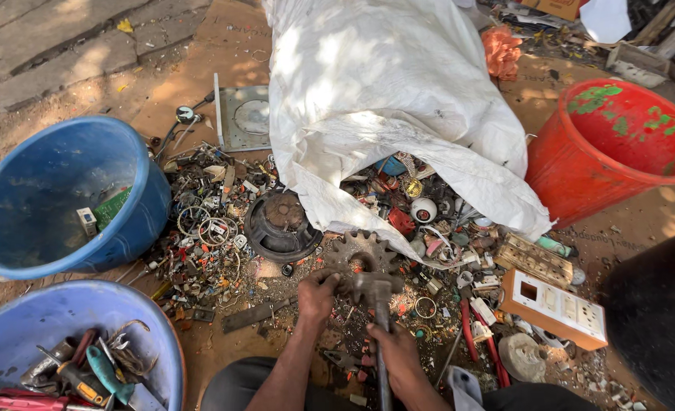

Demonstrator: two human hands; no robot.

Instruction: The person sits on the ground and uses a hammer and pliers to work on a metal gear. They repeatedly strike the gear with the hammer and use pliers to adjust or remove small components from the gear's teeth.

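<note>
Steadying a rusty toothed gear (pixel 360 255) on the ground, the left hand (pixel 317 295) clamps on its near rim while the right hand (pixel 394 352) is closed around a hammer (pixel 375 293) whose head rests against the gear, just ahead of both hands. Judging by this, breaking scrap apart is under way; any strike wants the left fingers off the rim.

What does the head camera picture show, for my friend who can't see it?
A person sitting on the ground holds a rusty gear with the left hand and grips a hammer with the right hand. Around them lie scrap, a white sack, two blue tubs and a red bucket.
</note>
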